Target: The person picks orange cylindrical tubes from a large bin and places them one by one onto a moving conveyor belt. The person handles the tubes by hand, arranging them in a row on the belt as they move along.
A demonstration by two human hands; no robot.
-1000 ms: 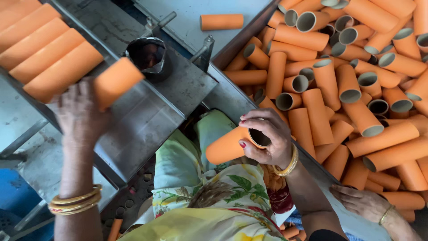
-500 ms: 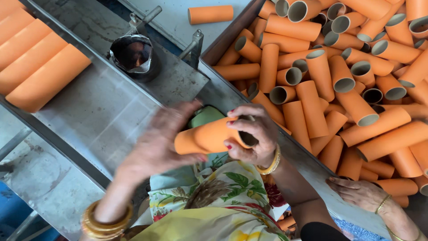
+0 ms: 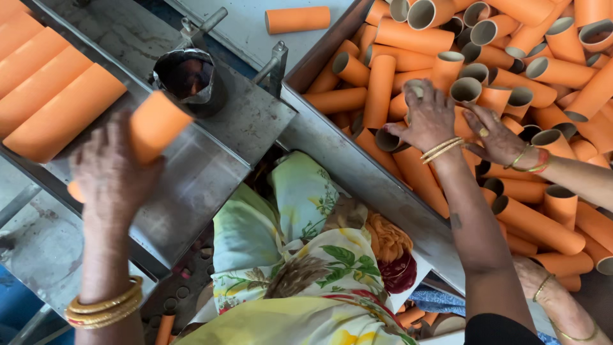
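The large bin (image 3: 332,54) of orange tubes (image 3: 511,217) fills the upper right, its metal wall running beside a grey steel tray (image 3: 211,172), which serves as the landmark here. On the tray's upper left lies a neat row of orange tubes (image 3: 51,96), and at its top edge sits a dark cup (image 3: 188,76). Over the tray's middle, the left hand (image 3: 112,176) is wrapped around one orange tube (image 3: 156,124), fingers closed about its lower part. The tube looks light, stiff and hollow, probably cardboard, likely easiest taken around its middle. Right of the tray, the right hand (image 3: 431,118) rests spread on the piled tubes, whether gripping one cannot be told. Another person's hand (image 3: 495,134) reaches in just beside it.
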